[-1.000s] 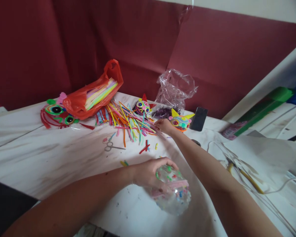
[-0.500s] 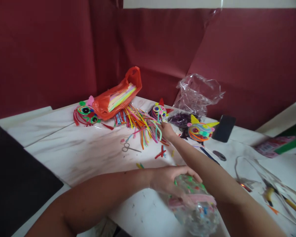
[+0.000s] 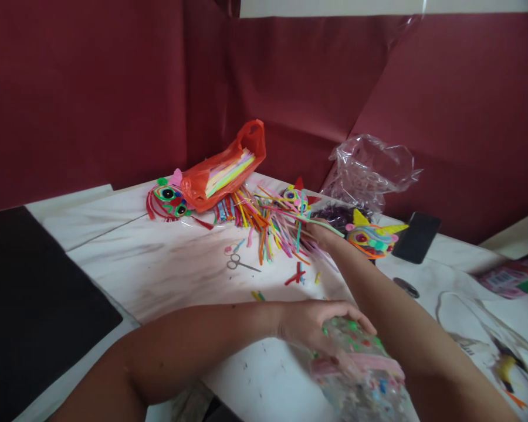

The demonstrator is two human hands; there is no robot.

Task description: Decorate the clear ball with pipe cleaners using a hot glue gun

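Observation:
My left hand [image 3: 310, 331] is curled over a clear plastic pouch [image 3: 361, 343] with a pink band and small coloured bits showing through, at the lower right of centre. Farther back, my right hand [image 3: 322, 235] reaches into a loose pile of multicoloured pipe cleaners [image 3: 268, 225]. Its fingers are partly hidden and look closed around some of the strands, which stick out on both sides. Just beyond it sits a small animal face [image 3: 294, 198] made of coloured pipe cleaners. Another such face [image 3: 374, 239], with yellow horn-like points, lies to its right.
An orange plastic bag [image 3: 224, 170] of pale pipe cleaners lies at the back beside a red and green face [image 3: 169, 199]. Small scissors [image 3: 242, 265] and cut snippets [image 3: 297, 275] lie nearer. Crumpled clear wrapping [image 3: 365, 170], a phone [image 3: 417, 237] and a glue gun [image 3: 506, 369] are rightward.
The view has shifted, so most things sit farther right. My right hand has moved within the pile, and strands now spread across and past it. My left hand keeps its grip on the pouch.

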